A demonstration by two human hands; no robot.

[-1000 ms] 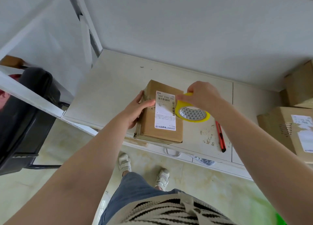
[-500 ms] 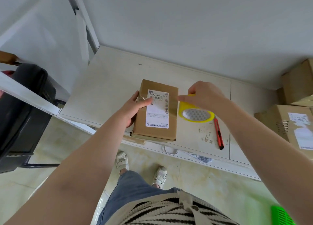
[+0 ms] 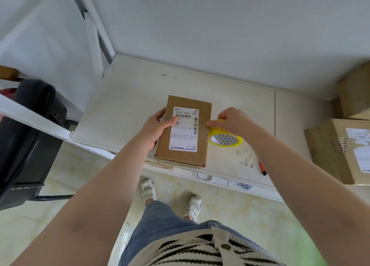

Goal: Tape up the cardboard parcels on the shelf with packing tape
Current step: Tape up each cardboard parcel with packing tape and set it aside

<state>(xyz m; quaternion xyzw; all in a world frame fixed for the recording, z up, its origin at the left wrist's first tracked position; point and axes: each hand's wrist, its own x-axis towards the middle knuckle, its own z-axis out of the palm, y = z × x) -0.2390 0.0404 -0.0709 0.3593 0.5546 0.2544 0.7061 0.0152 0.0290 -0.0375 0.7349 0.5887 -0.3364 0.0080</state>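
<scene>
Left hand (image 3: 158, 128) gripped the labelled cardboard parcel (image 3: 185, 131) to steady it (thumb across its top) on the shelf (image 3: 124, 105). Right hand (image 3: 233, 120) held the yellow packing tape roll (image 3: 226, 139) against the parcel's side, likely to draw tape across.

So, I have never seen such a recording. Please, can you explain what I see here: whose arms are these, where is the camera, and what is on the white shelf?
No machine here: a person wears a camera on the head, looking down at their own arms, legs and shoes. The left hand steadies a small cardboard parcel with a white shipping label, thumb on top. The right hand holds a yellow roll of packing tape against the parcel's right edge. Both rest on the white shelf. A red utility knife lies near the right forearm, and bigger cardboard boxes sit at the far right.
</scene>
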